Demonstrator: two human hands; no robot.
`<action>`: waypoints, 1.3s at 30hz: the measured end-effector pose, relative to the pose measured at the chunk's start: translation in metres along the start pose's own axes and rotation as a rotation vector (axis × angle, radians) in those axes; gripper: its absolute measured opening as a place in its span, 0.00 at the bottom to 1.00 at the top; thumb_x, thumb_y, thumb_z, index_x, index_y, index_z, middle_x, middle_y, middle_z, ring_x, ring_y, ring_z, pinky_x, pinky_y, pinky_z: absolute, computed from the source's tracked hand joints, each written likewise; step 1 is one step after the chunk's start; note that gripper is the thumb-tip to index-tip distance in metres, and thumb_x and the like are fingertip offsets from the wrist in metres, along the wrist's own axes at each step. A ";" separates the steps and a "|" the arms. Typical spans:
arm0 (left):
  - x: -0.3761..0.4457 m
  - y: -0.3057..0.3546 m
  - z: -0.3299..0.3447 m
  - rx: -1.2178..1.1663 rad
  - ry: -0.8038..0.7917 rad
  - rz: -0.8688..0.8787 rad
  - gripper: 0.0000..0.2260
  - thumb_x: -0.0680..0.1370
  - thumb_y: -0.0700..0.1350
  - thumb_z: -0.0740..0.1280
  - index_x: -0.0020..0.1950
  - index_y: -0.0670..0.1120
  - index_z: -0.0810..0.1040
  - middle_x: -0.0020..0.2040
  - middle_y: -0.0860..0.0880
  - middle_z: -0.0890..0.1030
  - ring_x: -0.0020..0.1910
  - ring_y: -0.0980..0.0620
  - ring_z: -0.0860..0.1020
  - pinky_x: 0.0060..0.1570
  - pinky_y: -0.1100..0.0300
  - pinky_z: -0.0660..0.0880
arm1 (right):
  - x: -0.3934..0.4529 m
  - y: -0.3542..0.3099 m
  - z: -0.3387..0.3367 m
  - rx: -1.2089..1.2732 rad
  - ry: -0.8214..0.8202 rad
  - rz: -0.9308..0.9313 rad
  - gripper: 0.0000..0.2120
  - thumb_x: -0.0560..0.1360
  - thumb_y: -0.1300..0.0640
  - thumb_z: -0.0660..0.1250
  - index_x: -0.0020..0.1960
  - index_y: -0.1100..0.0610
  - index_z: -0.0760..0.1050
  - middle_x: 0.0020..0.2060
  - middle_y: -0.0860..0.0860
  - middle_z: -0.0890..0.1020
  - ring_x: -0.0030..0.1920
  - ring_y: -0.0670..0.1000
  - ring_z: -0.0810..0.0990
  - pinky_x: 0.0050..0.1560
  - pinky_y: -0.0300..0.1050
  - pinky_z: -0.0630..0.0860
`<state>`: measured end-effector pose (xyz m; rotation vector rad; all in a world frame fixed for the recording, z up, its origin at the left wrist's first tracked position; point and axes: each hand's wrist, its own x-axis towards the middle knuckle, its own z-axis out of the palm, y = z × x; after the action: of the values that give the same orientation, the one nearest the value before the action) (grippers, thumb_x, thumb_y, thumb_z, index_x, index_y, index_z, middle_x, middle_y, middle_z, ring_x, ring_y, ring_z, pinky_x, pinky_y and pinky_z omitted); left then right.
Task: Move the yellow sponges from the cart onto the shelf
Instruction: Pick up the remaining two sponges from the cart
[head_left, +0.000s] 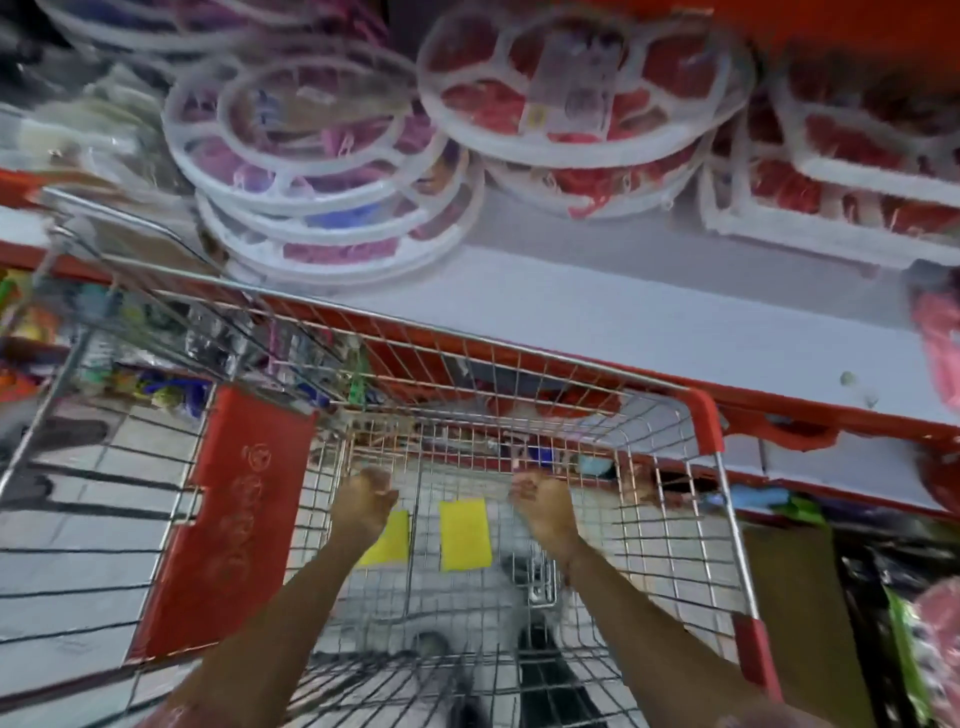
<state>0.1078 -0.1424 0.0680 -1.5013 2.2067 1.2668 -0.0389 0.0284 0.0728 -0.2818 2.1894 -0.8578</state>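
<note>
Two flat yellow sponges lie on the wire floor of a shopping cart (701, 410). One sponge (465, 535) is in full view between my forearms. The other sponge (387, 540) is partly covered by my left wrist. Both my arms reach down into the cart. My left hand (363, 501) hangs above the left sponge with its fingers curled. My right hand (543, 506) is just right of the middle sponge, fingers also curled. Neither hand shows anything in it. The white shelf (597, 306) with its red front edge runs beyond the cart. The frame is motion-blurred.
Stacks of round white-framed clip hangers (322, 171) and red-filled ones (582, 93) sit at the back of the shelf, with square ones (857, 171) to the right. A red plastic flap (228, 525) hangs on the cart's left. Lower shelves hold packaged goods (904, 649).
</note>
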 end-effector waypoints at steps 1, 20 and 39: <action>0.003 -0.013 0.010 0.073 -0.033 -0.039 0.09 0.75 0.39 0.69 0.53 0.50 0.79 0.55 0.43 0.80 0.59 0.43 0.78 0.61 0.53 0.73 | 0.001 0.011 0.008 -0.022 0.001 0.042 0.10 0.76 0.67 0.64 0.56 0.69 0.79 0.53 0.65 0.83 0.51 0.60 0.82 0.55 0.51 0.79; 0.053 -0.082 0.074 0.822 -0.149 0.007 0.33 0.68 0.56 0.74 0.69 0.47 0.68 0.68 0.44 0.69 0.69 0.43 0.66 0.67 0.48 0.66 | 0.021 0.073 0.110 -0.435 0.016 0.238 0.38 0.66 0.43 0.75 0.69 0.57 0.64 0.66 0.56 0.73 0.69 0.58 0.67 0.62 0.55 0.75; -0.013 0.039 0.003 0.093 -0.076 0.037 0.21 0.74 0.52 0.72 0.53 0.34 0.79 0.50 0.32 0.81 0.49 0.38 0.79 0.42 0.53 0.69 | -0.029 -0.009 -0.030 0.077 0.017 0.099 0.19 0.70 0.56 0.75 0.59 0.63 0.79 0.55 0.58 0.84 0.53 0.58 0.83 0.56 0.53 0.80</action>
<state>0.0808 -0.1269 0.0943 -1.3623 2.2214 1.1937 -0.0411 0.0487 0.1096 -0.1281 2.1611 -0.8897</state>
